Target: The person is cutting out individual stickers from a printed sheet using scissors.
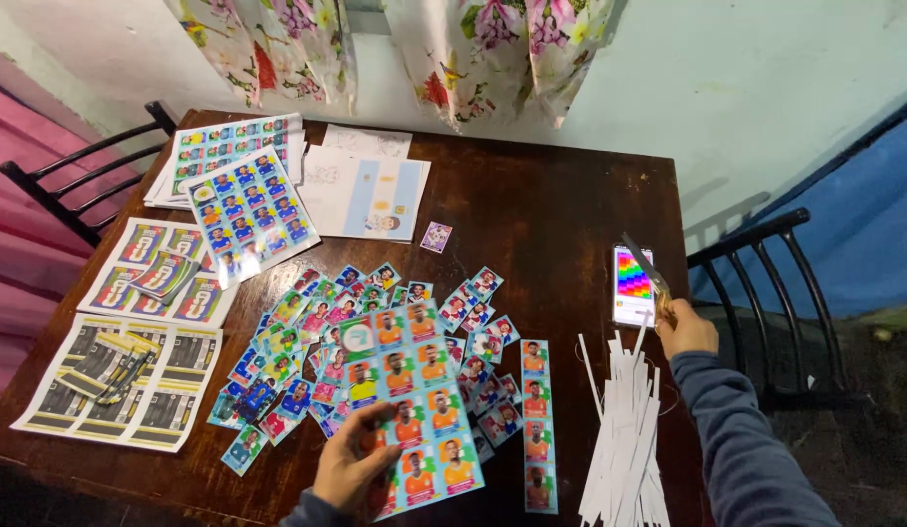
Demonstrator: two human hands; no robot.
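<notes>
Our left hand (351, 466) grips the sticker sheet (414, 410); our right hand (684, 330) is closed around raised scissors (649, 268).

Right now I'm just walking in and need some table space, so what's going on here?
A person is at a dark wooden table. The left hand holds a sheet of printed picture cards, and the right hand holds scissors raised above a phone. Cut-out cards lie scattered mid-table, white paper strips are piled at the right, and uncut sheets lie at the left.
</notes>
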